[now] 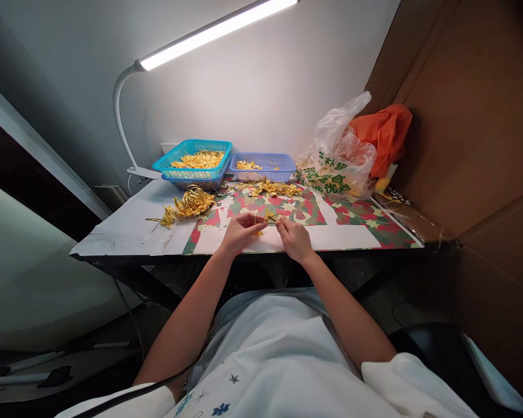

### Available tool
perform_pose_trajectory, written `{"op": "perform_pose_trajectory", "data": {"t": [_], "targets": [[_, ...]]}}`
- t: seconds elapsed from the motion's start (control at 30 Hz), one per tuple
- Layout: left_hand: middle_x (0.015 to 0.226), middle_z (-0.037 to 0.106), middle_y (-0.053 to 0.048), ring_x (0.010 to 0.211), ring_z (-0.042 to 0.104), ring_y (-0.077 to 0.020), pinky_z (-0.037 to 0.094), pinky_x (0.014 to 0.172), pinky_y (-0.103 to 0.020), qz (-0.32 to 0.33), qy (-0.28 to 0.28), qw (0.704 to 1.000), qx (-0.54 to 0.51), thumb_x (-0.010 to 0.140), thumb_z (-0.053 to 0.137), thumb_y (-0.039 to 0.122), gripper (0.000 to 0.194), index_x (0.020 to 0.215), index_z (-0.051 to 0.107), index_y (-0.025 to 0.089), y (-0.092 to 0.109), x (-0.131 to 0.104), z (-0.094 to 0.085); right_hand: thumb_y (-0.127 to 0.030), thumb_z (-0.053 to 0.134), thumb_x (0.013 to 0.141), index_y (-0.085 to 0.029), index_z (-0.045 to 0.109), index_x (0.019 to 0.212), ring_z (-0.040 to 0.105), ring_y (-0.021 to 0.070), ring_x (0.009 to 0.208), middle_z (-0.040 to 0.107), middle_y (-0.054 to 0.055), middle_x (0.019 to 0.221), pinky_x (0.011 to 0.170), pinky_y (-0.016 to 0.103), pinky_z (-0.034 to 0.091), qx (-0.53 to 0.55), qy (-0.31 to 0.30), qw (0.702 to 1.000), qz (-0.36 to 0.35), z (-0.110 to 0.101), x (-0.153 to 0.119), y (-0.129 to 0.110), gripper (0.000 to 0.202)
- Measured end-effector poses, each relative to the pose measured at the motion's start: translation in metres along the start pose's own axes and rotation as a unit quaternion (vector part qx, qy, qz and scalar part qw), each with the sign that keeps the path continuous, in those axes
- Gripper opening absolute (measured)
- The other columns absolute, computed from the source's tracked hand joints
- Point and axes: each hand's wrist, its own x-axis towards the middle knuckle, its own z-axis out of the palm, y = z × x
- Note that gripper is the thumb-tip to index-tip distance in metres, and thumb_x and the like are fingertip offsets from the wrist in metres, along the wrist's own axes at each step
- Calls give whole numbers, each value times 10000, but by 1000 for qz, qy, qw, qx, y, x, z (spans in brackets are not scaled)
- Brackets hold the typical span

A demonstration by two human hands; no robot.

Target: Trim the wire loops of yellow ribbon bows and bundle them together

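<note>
The left hand (240, 230) and right hand (294, 236) meet above the front part of the bench (126, 229), each with a narrow pinching grip on a small gold ornament (270, 215). It is shiny and yellow-gold, with a flat, pointed part between the fingertips and thin strands curving at both sides; its finer shape is too small to make out.

The wrists lie near the bench's dark front edge, with the forearms reaching in over it. There is open room to the right of the right hand, along a white strip and the red, green and cream patterned sheet (361, 215). To the left, white surface runs to the bench's corner, short of a bundle of gold ornaments (194, 201). Farther back, a gold pile (270, 187) lies in front of a periwinkle basket (261, 174), beside a turquoise basket (192, 174) stacked on a blue one. A cardboard wall (475, 116) bounds the right side.

The clear plastic bag (340, 162) carries green Chinese characters; 优 seems readable, while creases distort others. Orange cloth (383, 136) is behind it.
</note>
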Motion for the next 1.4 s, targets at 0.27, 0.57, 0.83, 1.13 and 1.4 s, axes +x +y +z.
{"op": "perform_pose_trajectory", "data": {"t": [0.27,0.57,0.83,1.13,1.4], "targets": [[689,707,-11,627,613,-118,481,610,-245,-1,6,1000,-11,496,916,373,362,715,717,164,0,1,0,-430,297,980,-222,539,819,547,188,667,603,18,690,584,258,279,63,19,998,7,-1,0,2,357],[738,716,-19,729,649,-155,499,700,-280,7,10,1000,-28,495,915,385,393,758,710,177,-1,2,0,-540,348,917,-221,518,814,500,152,605,533,-28,635,577,248,299,137,29,990,2,-2,-3,6,376],[737,711,-2,688,628,-123,445,609,-227,10,13,999,-33,517,905,405,405,787,694,189,-1,2,-1,-469,583,777,-214,438,617,388,115,532,418,-58,530,554,257,257,167,52,985,-6,0,-4,5,333],[694,702,-17,650,621,-139,444,609,-244,16,-24,1000,3,572,869,406,361,799,700,183,3,-2,1,-525,650,727,-224,551,841,409,109,539,527,-30,682,519,251,348,293,114,949,-2,4,4,7,337],[773,663,-3,592,504,-97,405,568,-226,65,22,996,51,674,798,391,311,925,762,211,-2,1,-5,-492,640,731,-198,593,724,446,129,578,498,-21,606,555,271,381,328,83,941,-18,-10,37,3,298]]}}
